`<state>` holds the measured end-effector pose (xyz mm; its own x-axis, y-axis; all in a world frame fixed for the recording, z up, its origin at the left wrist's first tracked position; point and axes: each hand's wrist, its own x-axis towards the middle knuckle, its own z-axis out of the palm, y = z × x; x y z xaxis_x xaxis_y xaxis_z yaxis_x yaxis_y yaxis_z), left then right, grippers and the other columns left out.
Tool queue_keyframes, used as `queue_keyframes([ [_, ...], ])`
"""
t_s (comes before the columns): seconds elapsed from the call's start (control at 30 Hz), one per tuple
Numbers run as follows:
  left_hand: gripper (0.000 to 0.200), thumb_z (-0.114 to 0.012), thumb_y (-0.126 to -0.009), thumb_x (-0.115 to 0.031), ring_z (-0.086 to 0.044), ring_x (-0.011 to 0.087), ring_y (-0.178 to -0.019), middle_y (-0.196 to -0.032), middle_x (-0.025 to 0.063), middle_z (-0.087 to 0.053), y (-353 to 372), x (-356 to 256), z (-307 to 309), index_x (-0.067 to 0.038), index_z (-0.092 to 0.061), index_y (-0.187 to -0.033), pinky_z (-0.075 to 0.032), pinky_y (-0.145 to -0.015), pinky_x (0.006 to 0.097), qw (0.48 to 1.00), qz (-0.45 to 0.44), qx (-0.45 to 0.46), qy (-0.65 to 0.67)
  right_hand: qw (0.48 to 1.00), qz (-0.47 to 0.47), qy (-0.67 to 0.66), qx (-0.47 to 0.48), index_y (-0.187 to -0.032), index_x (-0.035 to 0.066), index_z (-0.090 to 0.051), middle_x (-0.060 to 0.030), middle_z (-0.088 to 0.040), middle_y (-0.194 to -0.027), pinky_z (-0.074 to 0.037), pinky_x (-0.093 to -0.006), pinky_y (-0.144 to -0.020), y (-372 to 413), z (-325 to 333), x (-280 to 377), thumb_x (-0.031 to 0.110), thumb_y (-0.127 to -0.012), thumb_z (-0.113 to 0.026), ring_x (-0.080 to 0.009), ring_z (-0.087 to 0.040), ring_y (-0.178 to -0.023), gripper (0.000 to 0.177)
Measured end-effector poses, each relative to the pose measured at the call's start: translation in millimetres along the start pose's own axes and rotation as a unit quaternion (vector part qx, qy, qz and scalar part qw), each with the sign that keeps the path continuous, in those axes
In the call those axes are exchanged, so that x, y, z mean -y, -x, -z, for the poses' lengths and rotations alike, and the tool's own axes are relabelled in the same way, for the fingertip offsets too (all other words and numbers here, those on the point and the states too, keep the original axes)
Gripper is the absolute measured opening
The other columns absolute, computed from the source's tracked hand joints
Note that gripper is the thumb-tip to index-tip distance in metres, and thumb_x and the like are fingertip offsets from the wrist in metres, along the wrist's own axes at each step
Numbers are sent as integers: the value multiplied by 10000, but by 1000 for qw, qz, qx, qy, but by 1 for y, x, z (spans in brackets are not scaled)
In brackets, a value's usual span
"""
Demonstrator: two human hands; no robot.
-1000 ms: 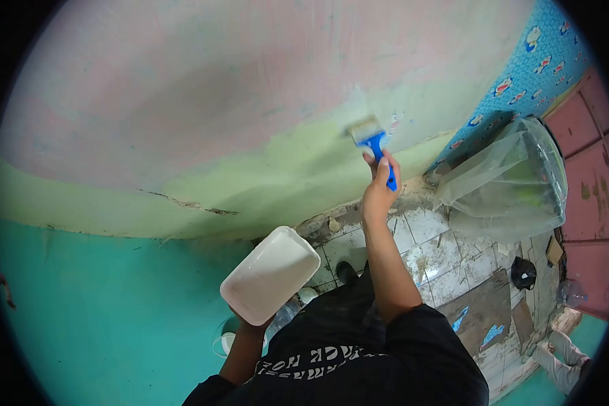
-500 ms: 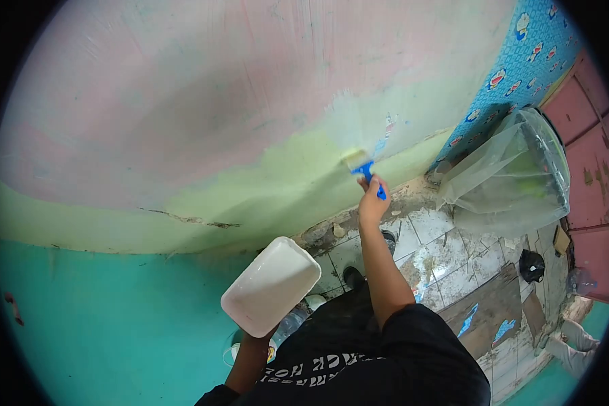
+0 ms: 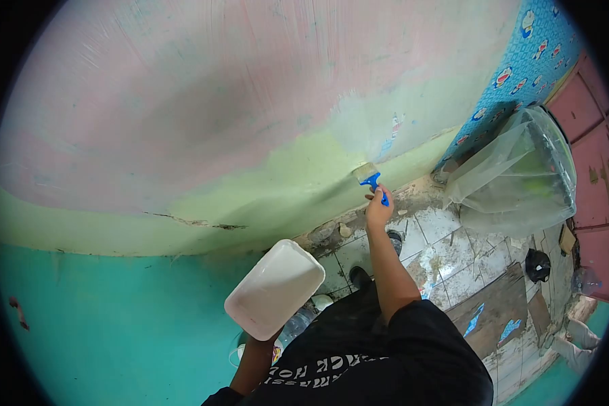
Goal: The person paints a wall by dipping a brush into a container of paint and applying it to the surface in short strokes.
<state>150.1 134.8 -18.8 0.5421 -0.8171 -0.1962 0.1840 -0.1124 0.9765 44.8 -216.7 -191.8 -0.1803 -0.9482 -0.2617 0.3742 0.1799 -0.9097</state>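
My right hand (image 3: 377,210) grips a paintbrush (image 3: 370,178) by its blue handle. Its bristles press against the wall (image 3: 203,115) low down, on the pale green band just above the floor. My left hand (image 3: 254,337) is mostly hidden under a white rectangular plastic tub (image 3: 275,289), which it holds up from below, tilted, with its underside toward me. The wall is pink above, pale green lower down and teal at the left.
A large clear plastic bag (image 3: 514,176) over a bin stands at the right, by blue cartoon-patterned wallpaper (image 3: 521,54) and a red door (image 3: 592,135). The tiled floor (image 3: 446,264) is dirty, with boards, a black object (image 3: 538,265) and my dark shoes.
My right hand has drawn the brush down the wall, from the upper edge of the green band to near the floor. The tub has stayed in my left hand, drifting slightly lower.
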Motion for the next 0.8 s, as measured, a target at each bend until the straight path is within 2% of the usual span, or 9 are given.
queue_keyframes([
  [0.03, 714, -801, -785, -156, -618, 259, -1086, -1257, 121, -578, -2, 0, -2, -79, -428, -1388, -533, -883, 379, 1000, -2, 1, -5, 1000, 3, 0, -2, -1187, -35, -585, -133, -676, -995, -497, -291, -737, -1, -3, 8, 155, -987, -492, -161, -648, -774, 291],
  [0.13, 714, -800, -785, -156, -618, 259, -1086, -1257, 121, -578, -1, 0, 0, -79, -427, -1389, -534, -881, 380, 1000, -5, 6, -22, 996, 26, -60, 53, -1192, -30, -584, -131, -683, -1013, -471, -274, -740, 33, -30, 116, 147, -988, -487, -141, -622, -776, 288],
  [0.23, 714, -800, -785, -155, -618, 260, -1085, -1257, 121, -577, -2, -2, 0, -79, -426, -1389, -534, -880, 380, 999, -7, 10, -38, 983, 34, -145, 109, -1201, -20, -584, -126, -689, -1034, -463, -271, -765, 48, -32, 149, 134, -984, -489, -129, -599, -778, 283],
  [0.33, 714, -800, -785, -154, -618, 260, -1085, -1257, 122, -577, -9, -4, -2, -79, -426, -1389, -535, -878, 380, 998, -14, 16, -52, 994, 50, -60, 78, -1196, -16, -593, -116, -696, -1040, -469, -273, -729, 32, -16, 109, 138, -983, -492, -123, -595, -757, 281],
  [0.43, 715, -799, -785, -154, -618, 261, -1085, -1257, 122, -577, -2, -1, 2, -78, -425, -1390, -536, -877, 381, 997, -26, 24, -66, 998, 7, -45, 33, -1186, -8, -605, -102, -699, -1016, -470, -270, -686, -1, 7, 10, 147, -981, -499, -113, -586, -735, 278],
  [0.5, 715, -799, -785, -153, -618, 261, -1085, -1257, 122, -577, 1, 0, 4, -78, -425, -1390, -536, -876, 381, 996, -31, 31, -77, 998, -24, 50, 10, -1182, -4, -610, -96, -700, -1002, -473, -272, -665, -21, 21, -26, 154, -979, -507, -111, -581, -720, 276],
  [0.6, 715, -799, -785, -152, -618, 261, -1085, -1257, 122, -576, -5, -2, 2, -78, -424, -1390, -537, -874, 381, 994, -37, 42, -95, 997, -15, 70, 2, -1183, 5, -612, -90, -699, -996, -469, -263, -666, -23, 11, -15, 161, -979, -515, -106, -576, -725, 275],
  [0.73, 715, -799, -786, -152, -618, 262, -1085, -1257, 123, -576, -1, 0, 5, -78, -424, -1390, -538, -872, 382, 992, -39, 51, -113, 997, 15, -42, 56, -1193, 11, -612, -93, -696, -1029, -458, -250, -685, 24, -22, 115, 172, -985, -516, -98, -574, -764, 280],
  [0.8, 715, -798, -786, -151, -618, 262, -1084, -1257, 123, -576, -3, -2, 5, -78, -423, -1391, -538, -871, 382, 991, -38, 50, -122, 984, 8, -153, 92, -1200, 9, -610, -97, -694, -1053, -451, -243, -693, 43, -22, 145, 176, -989, -516, -95, -575, -788, 285],
])
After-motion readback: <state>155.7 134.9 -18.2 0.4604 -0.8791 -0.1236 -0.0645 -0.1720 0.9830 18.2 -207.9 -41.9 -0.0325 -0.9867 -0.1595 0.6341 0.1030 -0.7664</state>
